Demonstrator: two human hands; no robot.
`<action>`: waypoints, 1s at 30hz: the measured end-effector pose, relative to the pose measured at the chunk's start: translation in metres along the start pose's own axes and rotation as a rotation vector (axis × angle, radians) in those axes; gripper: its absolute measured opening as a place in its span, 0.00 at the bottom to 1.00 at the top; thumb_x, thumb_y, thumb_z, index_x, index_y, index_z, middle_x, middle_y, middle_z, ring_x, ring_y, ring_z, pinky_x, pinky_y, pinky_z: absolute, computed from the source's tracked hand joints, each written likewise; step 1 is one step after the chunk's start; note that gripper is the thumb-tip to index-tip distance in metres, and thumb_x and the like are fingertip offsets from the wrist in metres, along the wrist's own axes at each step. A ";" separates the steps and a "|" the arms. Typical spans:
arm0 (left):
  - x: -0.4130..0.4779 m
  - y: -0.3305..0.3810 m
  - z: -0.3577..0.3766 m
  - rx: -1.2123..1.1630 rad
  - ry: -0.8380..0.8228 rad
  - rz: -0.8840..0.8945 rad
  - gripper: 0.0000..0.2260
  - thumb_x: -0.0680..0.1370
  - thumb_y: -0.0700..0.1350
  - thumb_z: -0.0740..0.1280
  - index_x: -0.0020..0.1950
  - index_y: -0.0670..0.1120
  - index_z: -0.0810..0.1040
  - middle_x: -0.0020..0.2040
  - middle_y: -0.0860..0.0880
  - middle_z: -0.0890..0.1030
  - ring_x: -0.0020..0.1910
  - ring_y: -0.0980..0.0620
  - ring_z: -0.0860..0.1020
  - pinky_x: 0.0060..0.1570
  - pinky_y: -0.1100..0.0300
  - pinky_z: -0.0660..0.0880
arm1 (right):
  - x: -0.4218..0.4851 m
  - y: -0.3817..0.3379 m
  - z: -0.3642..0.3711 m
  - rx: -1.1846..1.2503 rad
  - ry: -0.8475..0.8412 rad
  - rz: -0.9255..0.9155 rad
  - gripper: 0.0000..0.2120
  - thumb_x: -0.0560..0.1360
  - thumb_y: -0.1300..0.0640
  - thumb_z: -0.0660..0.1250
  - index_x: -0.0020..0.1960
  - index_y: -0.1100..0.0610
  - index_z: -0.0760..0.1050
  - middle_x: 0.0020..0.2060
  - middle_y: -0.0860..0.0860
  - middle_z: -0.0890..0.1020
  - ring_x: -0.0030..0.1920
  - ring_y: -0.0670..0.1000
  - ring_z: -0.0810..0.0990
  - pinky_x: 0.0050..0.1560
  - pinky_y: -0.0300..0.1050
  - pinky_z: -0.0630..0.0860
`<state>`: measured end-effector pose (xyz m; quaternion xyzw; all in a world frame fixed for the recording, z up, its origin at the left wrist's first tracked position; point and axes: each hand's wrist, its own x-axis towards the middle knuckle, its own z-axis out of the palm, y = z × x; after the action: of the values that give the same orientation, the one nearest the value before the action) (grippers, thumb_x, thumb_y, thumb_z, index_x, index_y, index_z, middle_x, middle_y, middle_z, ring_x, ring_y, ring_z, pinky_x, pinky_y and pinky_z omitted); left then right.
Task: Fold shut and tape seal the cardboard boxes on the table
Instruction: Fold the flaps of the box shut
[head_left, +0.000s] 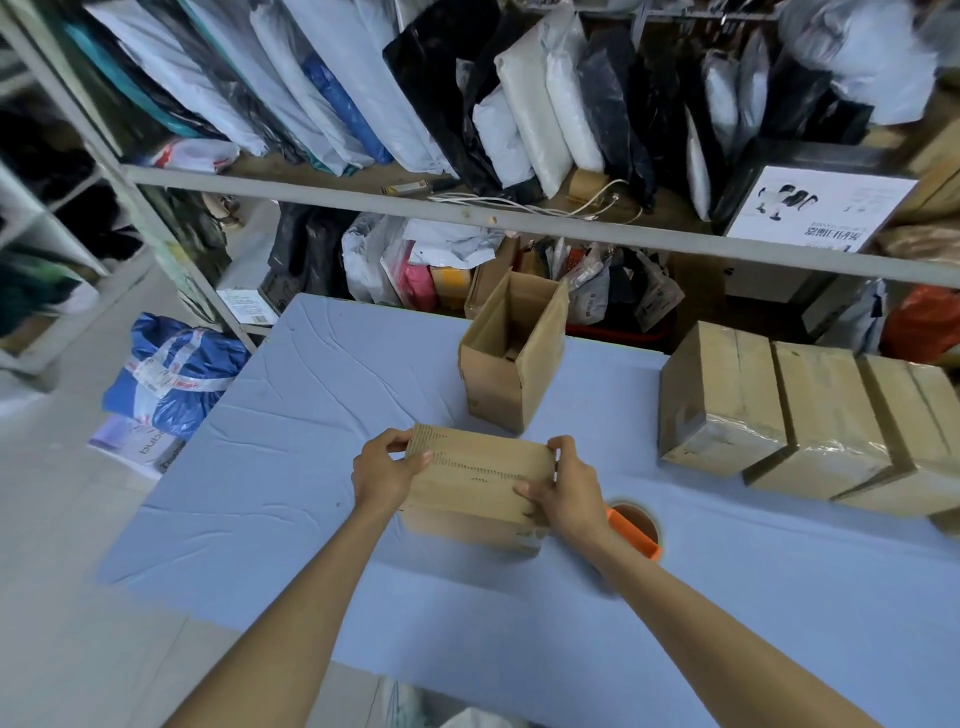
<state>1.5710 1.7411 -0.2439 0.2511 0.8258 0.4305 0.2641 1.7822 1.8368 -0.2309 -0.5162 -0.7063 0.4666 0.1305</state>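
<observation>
Both hands, left hand and right hand, grip the near box's top flaps. Releasing to reach the tape dispenser could let them spring open.

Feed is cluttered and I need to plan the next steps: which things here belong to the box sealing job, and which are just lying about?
Job: held box, gripped by left hand and right hand; open box; tape dispenser; taped boxes; table.
Lying about: shelf parcels; blue bag; white carton; cables.
</observation>
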 end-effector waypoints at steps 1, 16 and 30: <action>-0.001 0.001 0.000 0.008 0.004 -0.008 0.11 0.71 0.45 0.76 0.52 0.47 0.81 0.50 0.51 0.81 0.52 0.54 0.77 0.56 0.59 0.72 | -0.001 0.001 -0.003 0.020 -0.023 -0.002 0.25 0.70 0.54 0.75 0.59 0.52 0.63 0.49 0.52 0.75 0.49 0.54 0.77 0.47 0.54 0.79; -0.007 0.011 0.001 0.072 -0.055 -0.016 0.14 0.72 0.49 0.75 0.56 0.50 0.79 0.52 0.55 0.79 0.49 0.56 0.77 0.51 0.60 0.71 | 0.004 0.013 -0.019 0.116 -0.051 0.019 0.24 0.66 0.50 0.78 0.55 0.48 0.69 0.48 0.51 0.77 0.47 0.55 0.79 0.43 0.57 0.81; 0.005 0.009 0.003 0.076 -0.056 -0.016 0.15 0.70 0.49 0.77 0.53 0.48 0.80 0.49 0.53 0.80 0.48 0.54 0.77 0.47 0.59 0.69 | -0.012 0.072 -0.028 -0.527 0.066 0.304 0.20 0.68 0.45 0.69 0.51 0.58 0.70 0.47 0.52 0.77 0.50 0.55 0.77 0.40 0.44 0.68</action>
<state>1.5716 1.7509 -0.2386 0.2661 0.8360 0.3893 0.2806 1.8495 1.8438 -0.2698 -0.6469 -0.7130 0.2645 -0.0560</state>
